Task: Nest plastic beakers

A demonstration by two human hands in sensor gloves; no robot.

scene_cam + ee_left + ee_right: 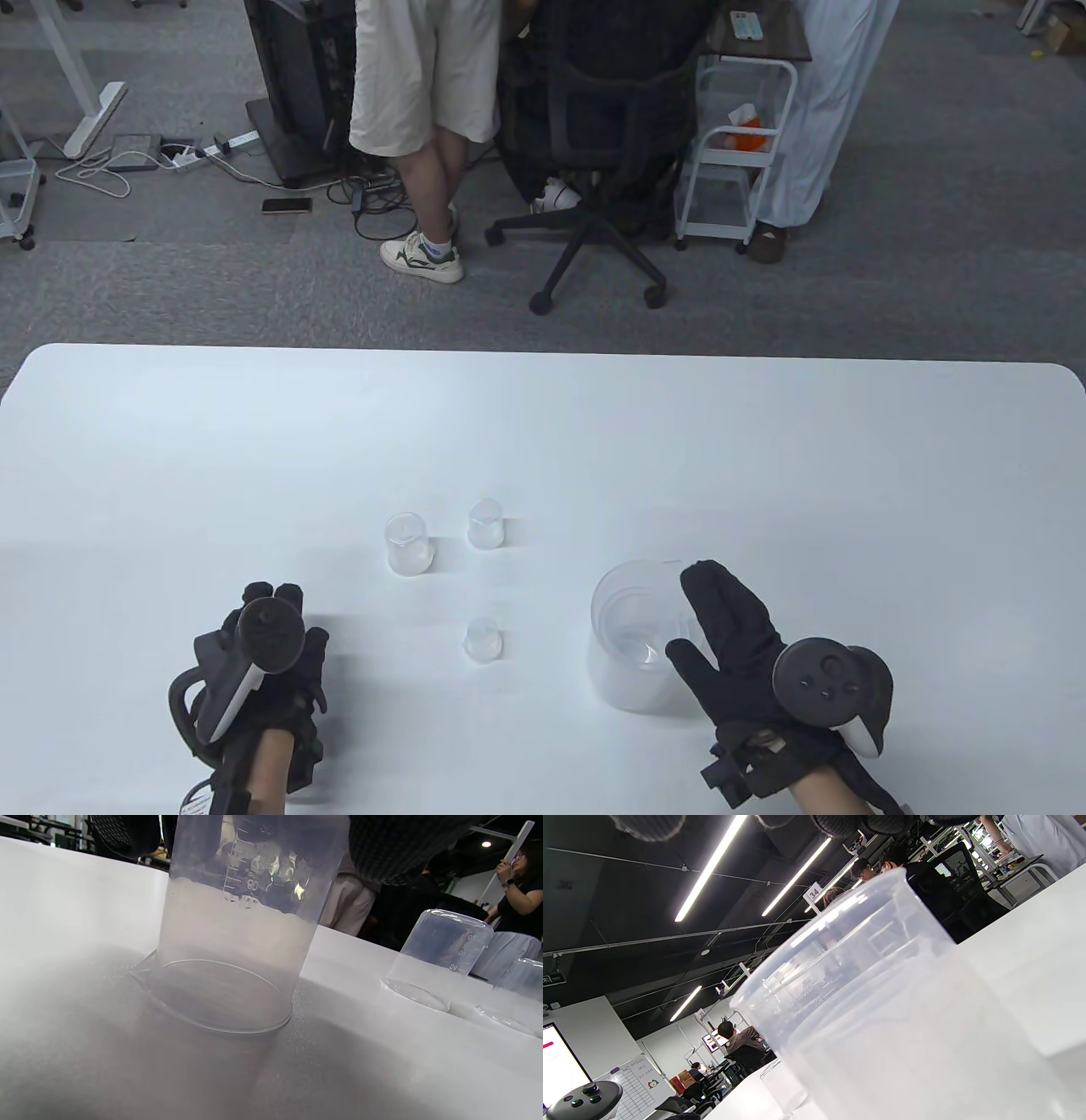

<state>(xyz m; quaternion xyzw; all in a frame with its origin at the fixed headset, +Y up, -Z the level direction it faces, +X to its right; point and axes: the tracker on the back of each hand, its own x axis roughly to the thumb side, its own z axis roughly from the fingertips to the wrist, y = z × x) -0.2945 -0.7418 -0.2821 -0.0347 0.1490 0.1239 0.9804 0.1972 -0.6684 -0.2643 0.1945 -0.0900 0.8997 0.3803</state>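
Table view: four clear plastic beakers on the white bench [254, 441], the large beaker [632, 637] gripped by the right hand [738, 645], three small beakers [405, 543] mid-bench beside the left hand [267, 671], its hidden fingers' state untellable; left wrist view alone shows them inverted.

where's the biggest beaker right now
In the table view the biggest beaker stands upright at the table's near right, to the right of the three small beakers, with the right hand at its right side.
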